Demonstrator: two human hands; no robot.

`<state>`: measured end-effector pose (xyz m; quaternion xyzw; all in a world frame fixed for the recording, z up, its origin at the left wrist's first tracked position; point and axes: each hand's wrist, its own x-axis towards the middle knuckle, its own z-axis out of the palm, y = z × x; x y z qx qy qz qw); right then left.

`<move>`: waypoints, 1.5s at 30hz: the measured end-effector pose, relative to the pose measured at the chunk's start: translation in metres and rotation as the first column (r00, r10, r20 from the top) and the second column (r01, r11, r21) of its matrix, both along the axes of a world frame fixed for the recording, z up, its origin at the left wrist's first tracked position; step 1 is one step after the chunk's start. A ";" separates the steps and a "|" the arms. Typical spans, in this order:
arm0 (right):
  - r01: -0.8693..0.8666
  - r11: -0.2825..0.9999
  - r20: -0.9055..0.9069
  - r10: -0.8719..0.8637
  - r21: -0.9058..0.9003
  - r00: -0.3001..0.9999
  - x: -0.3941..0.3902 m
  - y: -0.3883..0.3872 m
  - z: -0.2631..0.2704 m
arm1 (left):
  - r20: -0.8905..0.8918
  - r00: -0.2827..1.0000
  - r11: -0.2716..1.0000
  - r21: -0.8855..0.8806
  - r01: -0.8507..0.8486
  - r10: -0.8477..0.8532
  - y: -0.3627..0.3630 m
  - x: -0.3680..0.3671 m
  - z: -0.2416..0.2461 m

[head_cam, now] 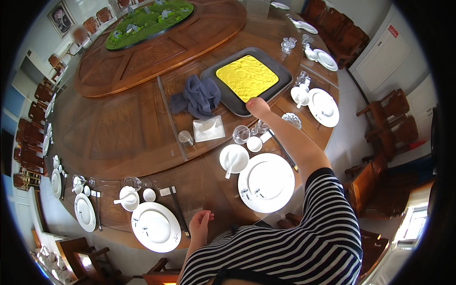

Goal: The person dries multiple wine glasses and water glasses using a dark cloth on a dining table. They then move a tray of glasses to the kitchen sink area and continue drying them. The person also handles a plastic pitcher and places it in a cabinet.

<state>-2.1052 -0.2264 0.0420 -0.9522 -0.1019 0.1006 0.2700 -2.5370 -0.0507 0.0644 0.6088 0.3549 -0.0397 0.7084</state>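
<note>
My right hand (258,107) reaches out over the near right part of a dark rectangular tray (213,82), its fingers curled beside the near corner of a yellow sheet (247,76). The sheet lies in the tray and has a raised, rounded pattern. The fingertips are hidden, so whether they grip the sheet, the tray rim or nothing cannot be seen. By the table's near edge, my left hand (200,224) is half curled with nothing visible in it. Left of the tray lies a crumpled blue-grey towel (201,95).
The round wooden table (121,124) carries a raised turntable (142,67) with a green moss display (149,25). A napkin pack (209,128) and toothpick holder (185,138) stand near the towel. White plates (266,182), a bowl (233,156), glasses (241,134) and chopsticks (180,210) line the edge.
</note>
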 end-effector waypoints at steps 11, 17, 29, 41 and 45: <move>-0.101 0.833 0.137 0.207 -0.543 0.969 0.090 0.024 -0.056 | -0.172 0.979 0.994 0.009 -0.112 0.112 -0.049 0.038 0.011; 0.403 0.555 -0.113 -0.483 0.728 0.869 0.168 -0.013 0.017 | -0.111 0.974 0.977 -0.064 -0.205 0.197 -0.057 0.040 -0.001; 0.306 0.028 -0.306 0.005 0.952 0.952 -0.019 -0.187 0.231 | 0.038 0.981 0.981 -0.003 0.192 -0.191 -0.059 0.074 0.017; 0.331 0.551 -0.293 -0.158 0.766 0.943 -0.275 -0.208 0.236 | 0.598 0.269 0.652 0.645 0.397 -0.755 -0.166 0.135 0.068; 0.128 0.713 -0.163 -0.020 0.689 0.986 -0.338 -0.231 0.258 | 0.606 0.217 0.635 0.654 0.412 -0.765 -0.207 0.123 0.065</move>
